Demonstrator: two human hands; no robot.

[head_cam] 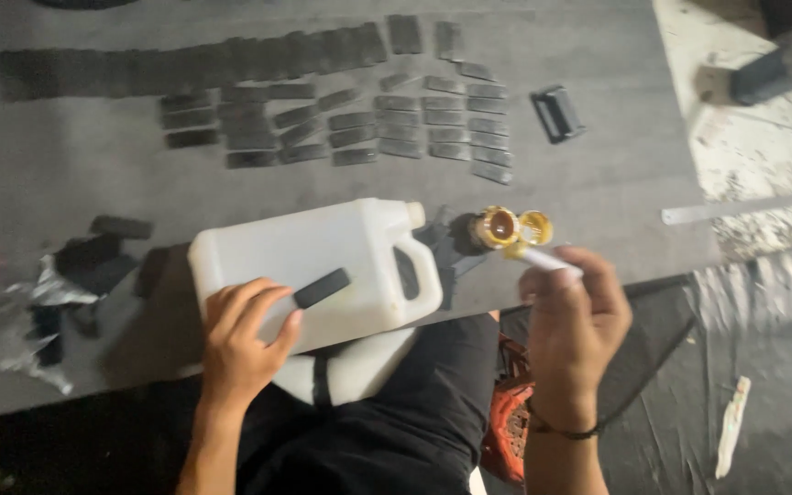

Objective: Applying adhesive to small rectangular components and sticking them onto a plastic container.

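Nearest, the person's lap in dark trousers [414, 412] sits against the near edge of the grey work surface [598, 183], which ends at the right along a slanting edge; beyond that edge lies a pale, stained floor [763, 165] with some open room.

A white plastic jug [323, 266] lies on its side across the near edge, handle and neck to the right, a second white container [359, 367] partly under it. The left hand [245, 344] rests on the jug's near left part, fingers curled, thumb and forefinger pinching a small black strip [323, 287] flat against the jug's side.

Right of the jug, the right hand [575, 321] is closed around a thin white stick [547, 259], whose tip reaches a small open gold-coloured tin [500, 227] with its lid [535, 227] flipped beside it.

To the near left lie crumpled foil and black scraps [57, 293], crowding that side.

Farther off, rows of black strips [368, 128] cover the middle of the surface, and a black rectangular case [556, 113] lies to their right.
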